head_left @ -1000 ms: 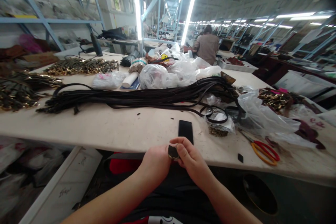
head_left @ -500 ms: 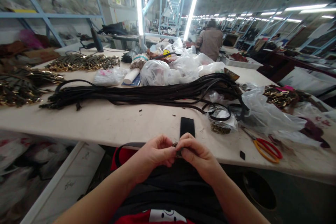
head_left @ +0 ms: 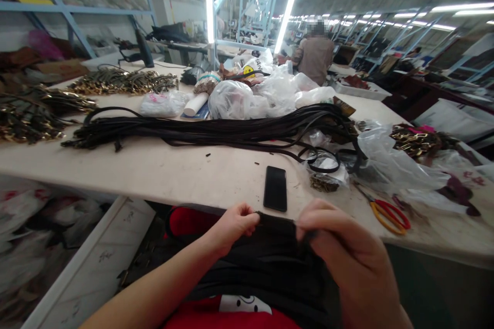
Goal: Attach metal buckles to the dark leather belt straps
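My left hand (head_left: 244,222) is closed, with its thumb and fingers pinching one end of a short dark strap (head_left: 278,223). The strap is drawn out sideways at the table's front edge, above my lap. At its other end my right hand (head_left: 343,247) is closed on it, somewhat blurred by motion. Just beyond the strap a black phone (head_left: 275,188) lies flat on the table. Farther back, a long bundle of black straps (head_left: 216,131) stretches across the tabletop.
Scissors with red and orange handles (head_left: 389,216) lie at right, near clear plastic bags (head_left: 397,159). Straps with gold-coloured metal fittings (head_left: 31,118) are heaped at left. More bags (head_left: 231,100) stand behind the bundle. A person (head_left: 314,56) is in the background.
My hands were together in front of the phone. The right hand has moved right and nearer the camera, and the dark strap now shows stretched between them. The phone is now uncovered.
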`<state>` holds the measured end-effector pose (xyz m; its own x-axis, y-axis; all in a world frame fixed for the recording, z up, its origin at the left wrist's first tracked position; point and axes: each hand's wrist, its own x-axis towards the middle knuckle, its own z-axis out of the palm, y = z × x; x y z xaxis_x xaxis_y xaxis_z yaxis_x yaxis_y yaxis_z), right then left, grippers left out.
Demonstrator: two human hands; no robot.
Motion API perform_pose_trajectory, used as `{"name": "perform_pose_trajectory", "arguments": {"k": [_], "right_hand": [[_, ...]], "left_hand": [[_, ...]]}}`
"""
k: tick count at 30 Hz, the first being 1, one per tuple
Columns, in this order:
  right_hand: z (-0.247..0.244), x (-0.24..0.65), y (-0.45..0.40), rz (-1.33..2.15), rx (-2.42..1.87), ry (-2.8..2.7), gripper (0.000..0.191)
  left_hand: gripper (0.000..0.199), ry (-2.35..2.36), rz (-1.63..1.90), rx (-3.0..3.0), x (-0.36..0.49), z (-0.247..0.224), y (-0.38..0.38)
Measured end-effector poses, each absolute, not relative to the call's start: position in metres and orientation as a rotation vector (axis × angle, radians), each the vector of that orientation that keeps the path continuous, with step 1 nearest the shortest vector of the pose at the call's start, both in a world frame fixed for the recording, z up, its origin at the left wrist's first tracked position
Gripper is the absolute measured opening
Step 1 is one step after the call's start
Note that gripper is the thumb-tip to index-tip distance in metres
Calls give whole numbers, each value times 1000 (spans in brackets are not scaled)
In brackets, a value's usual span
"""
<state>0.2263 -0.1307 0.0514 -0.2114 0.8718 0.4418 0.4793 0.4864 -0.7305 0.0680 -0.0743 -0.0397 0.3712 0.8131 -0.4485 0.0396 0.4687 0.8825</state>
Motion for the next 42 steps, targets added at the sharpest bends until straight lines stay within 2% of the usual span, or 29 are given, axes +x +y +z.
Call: {"name": "perform_pose_trajectory", "arguments": {"k": [6,12,22,28,35,38,42], "right_hand": [[2,219,-102,142,-1578,-2214,19],[-13,208,-97,278,-1627,-2147,19],[-38,211,-84,328,-1617,-1934,21],[-45,203,-83,420,-1620,-1816,23],[-48,204,-87,518,-1525,-2109,34],[-40,212,-87,435,-1473,-2209,29],[-27,229,-87,238,-1414,-2095,19]], "left_hand": [[22,984,687,872,61,-34,-78],[19,1108,799,970,65,-37,-78],[21,1090,794,880,69,-44,-72],[15,1185,874,964,76,-45,-69],[21,1067,876,890,65,-49,-71],[27,991,861,803,46,-43,-67],[25,1064,1092,721,-13,-22,-54]]}}
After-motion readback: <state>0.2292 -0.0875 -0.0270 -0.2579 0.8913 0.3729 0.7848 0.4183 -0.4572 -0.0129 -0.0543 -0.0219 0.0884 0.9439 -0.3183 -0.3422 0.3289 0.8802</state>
